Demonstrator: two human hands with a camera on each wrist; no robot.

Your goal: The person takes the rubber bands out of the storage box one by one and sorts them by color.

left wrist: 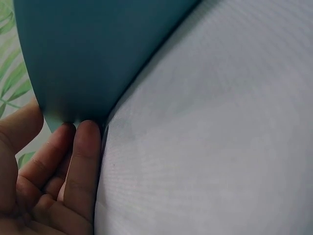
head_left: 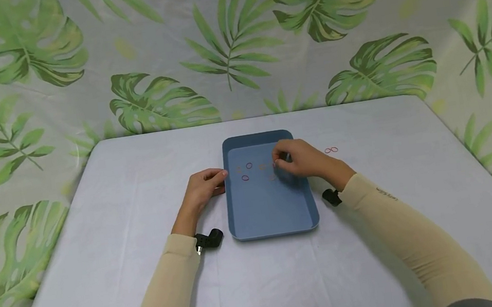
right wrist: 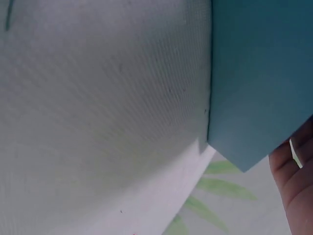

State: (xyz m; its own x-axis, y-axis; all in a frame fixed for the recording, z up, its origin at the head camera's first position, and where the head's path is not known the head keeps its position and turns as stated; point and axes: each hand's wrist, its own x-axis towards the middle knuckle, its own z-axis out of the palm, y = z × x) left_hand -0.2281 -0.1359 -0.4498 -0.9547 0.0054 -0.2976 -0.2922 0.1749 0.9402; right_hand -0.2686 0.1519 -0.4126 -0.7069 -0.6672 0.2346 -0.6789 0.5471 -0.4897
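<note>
A blue rectangular tray [head_left: 272,212] lies on the white-covered table. My left hand [head_left: 205,186] holds its left wall, the thumb at the rim and the fingertips [left wrist: 87,134] against the outer side. Over the tray's right half, my right hand [head_left: 300,158] has its thumb and forefinger pinched together; a tiny reddish ring seems to be at the tips, mostly hidden. Inside the tray lie a thin red ring [head_left: 249,165], another red ring [head_left: 245,178] below it, and several faint orange rings [head_left: 262,167]. They look like small rubber bands.
Two red rings [head_left: 331,150] lie side by side on the white tablecloth [head_left: 364,127], right of the tray. Behind the table hangs a leaf-print curtain [head_left: 232,46]. Each wrist wears a small black camera [head_left: 210,238].
</note>
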